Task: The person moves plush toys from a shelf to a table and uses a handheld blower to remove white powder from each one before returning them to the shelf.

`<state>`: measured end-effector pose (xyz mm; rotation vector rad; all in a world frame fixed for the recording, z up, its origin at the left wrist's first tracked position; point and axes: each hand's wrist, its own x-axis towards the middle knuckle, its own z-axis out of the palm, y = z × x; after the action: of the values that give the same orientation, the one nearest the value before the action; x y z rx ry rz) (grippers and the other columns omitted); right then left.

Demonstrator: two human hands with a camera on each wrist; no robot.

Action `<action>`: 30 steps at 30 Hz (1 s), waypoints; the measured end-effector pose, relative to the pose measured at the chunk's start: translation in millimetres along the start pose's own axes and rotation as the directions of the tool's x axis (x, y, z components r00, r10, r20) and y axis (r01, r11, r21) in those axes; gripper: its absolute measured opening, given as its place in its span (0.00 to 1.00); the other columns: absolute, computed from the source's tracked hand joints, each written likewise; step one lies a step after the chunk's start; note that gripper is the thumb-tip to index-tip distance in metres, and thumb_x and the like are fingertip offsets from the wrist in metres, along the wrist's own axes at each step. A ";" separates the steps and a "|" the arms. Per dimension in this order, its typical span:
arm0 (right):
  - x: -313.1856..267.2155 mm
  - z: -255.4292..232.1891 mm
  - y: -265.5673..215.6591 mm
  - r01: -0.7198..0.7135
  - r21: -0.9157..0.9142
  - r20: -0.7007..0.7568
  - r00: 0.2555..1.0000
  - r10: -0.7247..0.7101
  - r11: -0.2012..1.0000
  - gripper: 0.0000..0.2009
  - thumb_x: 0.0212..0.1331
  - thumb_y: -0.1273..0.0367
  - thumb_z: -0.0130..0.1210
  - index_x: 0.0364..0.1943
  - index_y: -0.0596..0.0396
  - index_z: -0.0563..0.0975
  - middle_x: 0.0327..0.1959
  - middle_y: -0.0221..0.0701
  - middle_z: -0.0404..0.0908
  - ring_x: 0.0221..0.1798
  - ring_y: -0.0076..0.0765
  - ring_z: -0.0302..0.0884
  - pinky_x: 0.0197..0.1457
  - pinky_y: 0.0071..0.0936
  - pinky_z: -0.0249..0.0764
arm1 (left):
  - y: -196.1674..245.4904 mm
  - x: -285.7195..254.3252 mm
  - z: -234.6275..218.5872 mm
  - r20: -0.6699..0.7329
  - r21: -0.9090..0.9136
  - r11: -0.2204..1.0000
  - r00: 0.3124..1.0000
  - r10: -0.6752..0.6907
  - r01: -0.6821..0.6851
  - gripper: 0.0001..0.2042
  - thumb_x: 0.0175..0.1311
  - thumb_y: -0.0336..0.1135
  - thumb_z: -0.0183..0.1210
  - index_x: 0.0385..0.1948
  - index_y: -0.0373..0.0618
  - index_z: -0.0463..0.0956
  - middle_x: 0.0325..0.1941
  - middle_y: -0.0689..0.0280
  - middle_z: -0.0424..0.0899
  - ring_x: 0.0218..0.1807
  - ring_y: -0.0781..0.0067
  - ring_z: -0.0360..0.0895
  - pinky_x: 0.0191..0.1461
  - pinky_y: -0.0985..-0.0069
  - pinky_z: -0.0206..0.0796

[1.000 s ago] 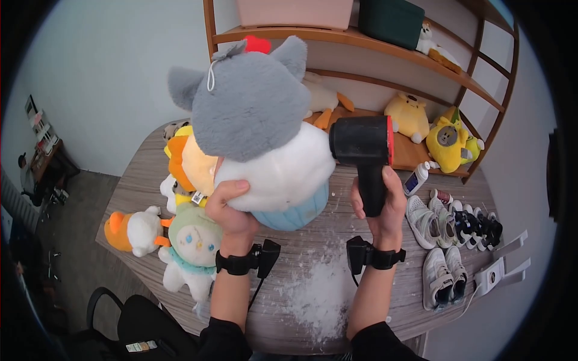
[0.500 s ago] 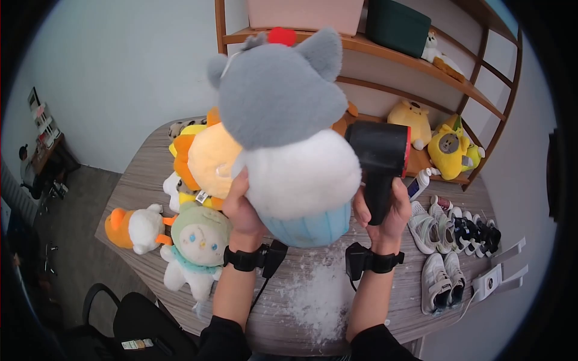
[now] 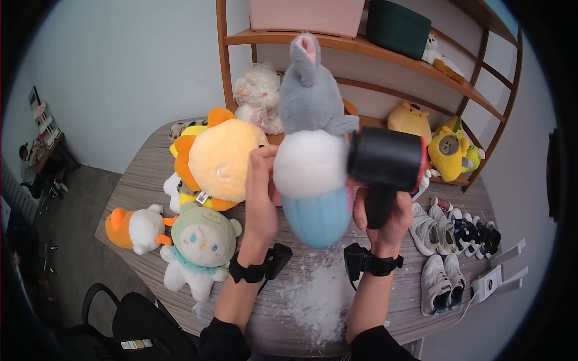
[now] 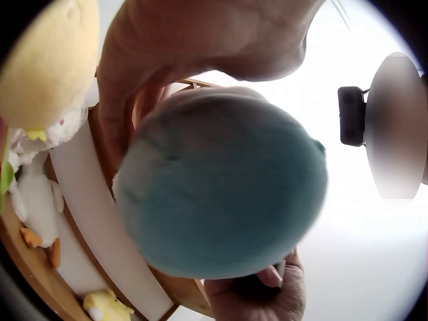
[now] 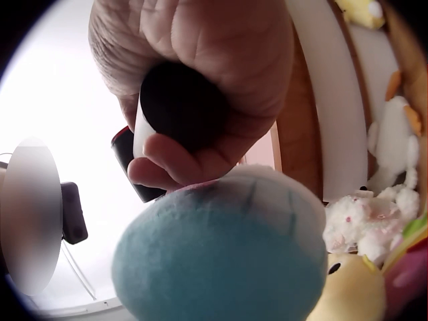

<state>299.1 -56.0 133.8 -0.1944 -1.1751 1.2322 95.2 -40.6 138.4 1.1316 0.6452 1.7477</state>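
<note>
Holding: right hand [image 3: 386,234] had its fingers curled round the handle of a black blower [image 3: 388,157]. Left hand [image 3: 261,197] had fingers nearly straight along the left side of the grey, white and blue plush toy [image 3: 310,165]; whether they pinched it, could not tell. Toy was raised over the surface [image 3: 147,174], between the hands, near side of the orange and yellow plush [image 3: 220,159] and the shelf [image 3: 289,37].

Judged: soft body called for light, broad support low down, slow turning, and blower end squared to the pile at an even gap, left fingers out of its line.

Unclear: left thumb; toy's face; blower's left end, blurred, so contact with the toy could not be confirmed. Wrist views showed mostly the blue underside.
</note>
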 end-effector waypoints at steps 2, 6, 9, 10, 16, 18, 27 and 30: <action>-1.6 3.5 3.3 -0.029 -0.076 -0.017 0.999 0.028 0.997 0.30 0.64 0.53 0.48 0.53 0.73 0.68 0.21 0.47 0.76 0.13 0.33 0.69 0.15 0.25 0.64 | -12.8 -7.1 0.3 0.068 -0.142 0.990 0.998 -0.009 0.018 0.24 0.71 0.42 0.56 0.62 0.39 0.64 0.55 0.62 0.75 0.55 0.72 0.72 0.63 0.72 0.63; -1.6 3.9 0.8 -0.022 -0.084 -0.018 1.000 0.021 0.996 0.31 0.62 0.54 0.49 0.53 0.74 0.68 0.21 0.45 0.76 0.14 0.33 0.70 0.15 0.25 0.63 | -8.6 -12.3 6.9 0.207 0.029 1.000 0.978 0.005 -0.012 0.31 0.64 0.45 0.65 0.63 0.38 0.63 0.59 0.60 0.73 0.60 0.68 0.72 0.66 0.68 0.61; -3.3 2.5 0.0 -0.008 -0.054 -0.064 0.998 0.004 0.998 0.31 0.62 0.54 0.47 0.53 0.75 0.68 0.22 0.45 0.76 0.14 0.33 0.70 0.15 0.25 0.64 | 10.6 -7.5 10.6 0.329 0.183 0.982 0.944 -0.026 -0.037 0.34 0.58 0.43 0.69 0.64 0.38 0.64 0.60 0.59 0.73 0.61 0.68 0.71 0.67 0.68 0.60; -4.3 -1.0 -2.5 -0.013 -0.062 -0.056 0.998 0.010 0.998 0.31 0.62 0.54 0.46 0.54 0.75 0.68 0.22 0.45 0.76 0.13 0.33 0.70 0.15 0.25 0.64 | 12.9 -7.4 12.8 0.324 0.187 0.982 0.944 -0.057 -0.004 0.34 0.58 0.41 0.69 0.64 0.38 0.64 0.60 0.59 0.74 0.61 0.68 0.71 0.67 0.68 0.60; 2.7 -7.4 -7.1 0.099 -0.133 -0.060 0.992 -0.107 0.986 0.34 0.68 0.48 0.41 0.61 0.70 0.67 0.47 0.59 0.80 0.13 0.28 0.66 0.13 0.20 0.63 | 8.0 -9.8 11.7 0.274 0.058 0.992 0.954 -0.125 0.113 0.32 0.58 0.38 0.66 0.63 0.37 0.65 0.59 0.58 0.76 0.60 0.68 0.72 0.67 0.68 0.61; 3.9 -6.9 -8.8 0.116 -0.127 -0.158 0.978 -0.135 0.985 0.32 0.70 0.50 0.38 0.60 0.70 0.67 0.46 0.55 0.81 0.13 0.27 0.65 0.13 0.21 0.62 | 6.0 -14.4 9.0 0.264 -0.028 0.986 0.953 -0.150 0.163 0.32 0.58 0.38 0.64 0.64 0.37 0.63 0.59 0.57 0.75 0.61 0.67 0.72 0.67 0.68 0.60; -5.9 -10.9 -17.0 0.091 -0.239 -0.181 0.974 -0.137 0.967 0.25 0.64 0.55 0.49 0.51 0.69 0.70 0.31 0.46 0.78 0.15 0.31 0.71 0.16 0.23 0.65 | 7.7 -12.7 -0.9 0.358 0.009 0.982 0.917 -0.179 0.188 0.39 0.55 0.39 0.65 0.68 0.40 0.54 0.64 0.58 0.68 0.65 0.65 0.66 0.71 0.67 0.54; -3.2 -8.2 -15.1 0.106 -0.208 -0.170 0.975 -0.143 0.972 0.22 0.62 0.59 0.54 0.49 0.65 0.72 0.29 0.41 0.78 0.17 0.31 0.73 0.17 0.21 0.66 | 17.8 -13.9 4.8 0.333 0.149 0.978 0.924 -0.189 0.146 0.39 0.54 0.37 0.68 0.67 0.39 0.56 0.63 0.58 0.69 0.65 0.67 0.66 0.71 0.66 0.55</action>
<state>315.2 -60.7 138.4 -0.3698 -1.1304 0.9648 94.2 -61.1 149.0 1.3855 0.6165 1.3351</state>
